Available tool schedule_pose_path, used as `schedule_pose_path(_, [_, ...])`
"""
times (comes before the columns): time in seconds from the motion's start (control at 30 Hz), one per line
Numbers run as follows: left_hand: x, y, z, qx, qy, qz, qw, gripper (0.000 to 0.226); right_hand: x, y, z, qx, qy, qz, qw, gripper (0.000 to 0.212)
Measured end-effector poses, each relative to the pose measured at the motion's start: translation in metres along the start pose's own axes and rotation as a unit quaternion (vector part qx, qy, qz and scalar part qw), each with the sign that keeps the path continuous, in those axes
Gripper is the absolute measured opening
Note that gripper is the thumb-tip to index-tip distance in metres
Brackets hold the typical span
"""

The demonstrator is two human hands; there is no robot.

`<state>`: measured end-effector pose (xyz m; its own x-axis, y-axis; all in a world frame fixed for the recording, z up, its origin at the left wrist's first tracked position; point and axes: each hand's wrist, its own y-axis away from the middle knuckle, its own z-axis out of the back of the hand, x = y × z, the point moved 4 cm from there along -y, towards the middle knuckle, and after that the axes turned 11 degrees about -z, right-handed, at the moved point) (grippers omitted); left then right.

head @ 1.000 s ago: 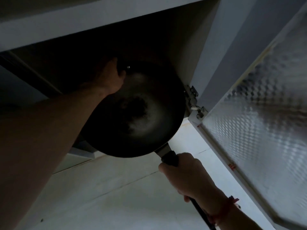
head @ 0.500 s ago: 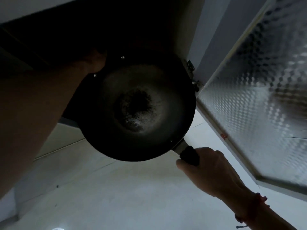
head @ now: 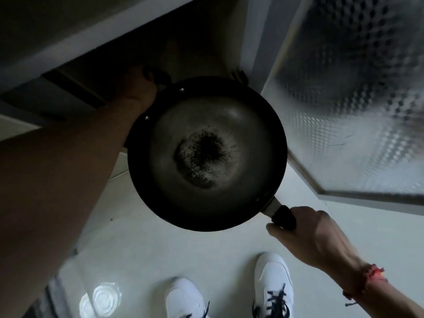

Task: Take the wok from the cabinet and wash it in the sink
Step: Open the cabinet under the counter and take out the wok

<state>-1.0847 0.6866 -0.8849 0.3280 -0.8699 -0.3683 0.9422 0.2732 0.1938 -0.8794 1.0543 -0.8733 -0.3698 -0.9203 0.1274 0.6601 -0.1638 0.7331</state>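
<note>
Our left hand (head: 140,92) grips the wok's far loop handle; the wok (head: 206,154) hangs over the floor (head: 142,249), outside the cabinet (head: 110,63). Our right hand (head: 314,237) wraps its long handle, below the patterned-glass door (head: 358,99). White shoes (head: 274,283) below.

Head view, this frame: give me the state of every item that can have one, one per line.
wok: held level over the floor, outside the cabinet, dark speckled patch at its centre.
left hand: closed on the wok's small far-side handle.
right hand: closed on the long handle.
cabinet door: swung open, at right.
cabinet: open, interior dark, contents cannot be told.
</note>
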Motion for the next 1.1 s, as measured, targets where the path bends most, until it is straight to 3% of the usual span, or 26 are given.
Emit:
schedule_pose_path(0.5, [-0.081, 0.151, 0.137, 0.015, 0.015, 0.051, 0.998, 0.040, -0.054, 0.160, 0.121, -0.017, 0.147, -0.079, 0.986, 0.024])
schedule_pose_path(0.73, [-0.111, 0.212, 0.230, 0.029, 0.068, 0.080, 0.994, 0.040, -0.063, 0.251, 0.191, -0.039, 0.194, -0.076, 0.977, 0.014])
schedule_pose_path(1.1, [-0.163, 0.310, 0.383, -0.013, 0.112, 0.079, 0.990, 0.038, -0.067, 0.385, 0.296, -0.041, 0.220, -0.053, 0.973, 0.008])
